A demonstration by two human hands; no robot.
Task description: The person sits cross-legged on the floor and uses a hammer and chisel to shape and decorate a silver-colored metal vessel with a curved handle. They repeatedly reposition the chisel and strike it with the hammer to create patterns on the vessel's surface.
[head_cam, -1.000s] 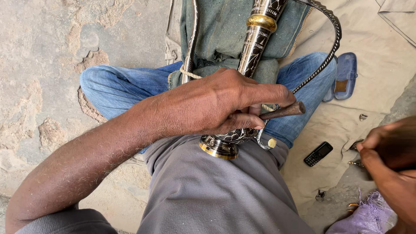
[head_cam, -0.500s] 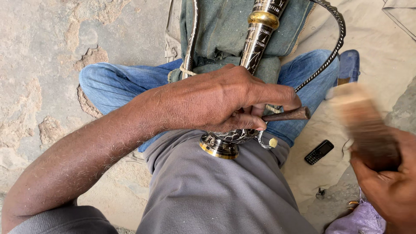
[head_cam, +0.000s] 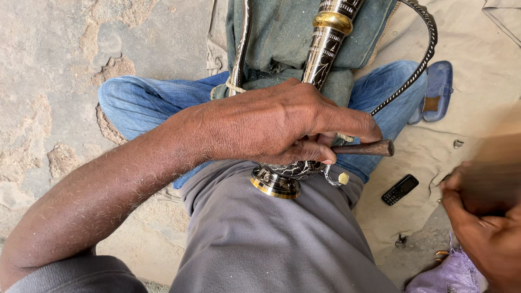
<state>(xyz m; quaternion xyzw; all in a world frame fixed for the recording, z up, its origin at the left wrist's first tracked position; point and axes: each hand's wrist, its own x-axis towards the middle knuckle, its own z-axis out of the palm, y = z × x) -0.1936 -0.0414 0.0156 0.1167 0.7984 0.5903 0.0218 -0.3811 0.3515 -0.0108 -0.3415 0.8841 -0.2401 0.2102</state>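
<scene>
My left hand (head_cam: 282,125) presses down on an ornate black-and-brass metal pipe stem (head_cam: 325,49) that lies along my lap, and its fingers pinch a short dark rod-like tool (head_cam: 363,148) against the engraved metal. The stem's flared brass-rimmed base (head_cam: 275,183) rests on my grey trousers. My right hand (head_cam: 485,228), at the right edge, grips a blurred brown wooden block or mallet (head_cam: 491,173), held apart from the tool. A braided curved hose (head_cam: 420,65) arcs over my knee.
A small black phone (head_cam: 400,189) lies on the tan cloth (head_cam: 477,81). A blue sandal (head_cam: 437,89) sits beyond my knee. A green cloth (head_cam: 282,38) pads the stem. Purple fabric (head_cam: 445,276) is at the bottom right. Cracked concrete floor (head_cam: 54,70) lies to the left.
My right hand has swung the wooden block from upright near the tool back out toward the right edge. My left hand and the rod stay put.
</scene>
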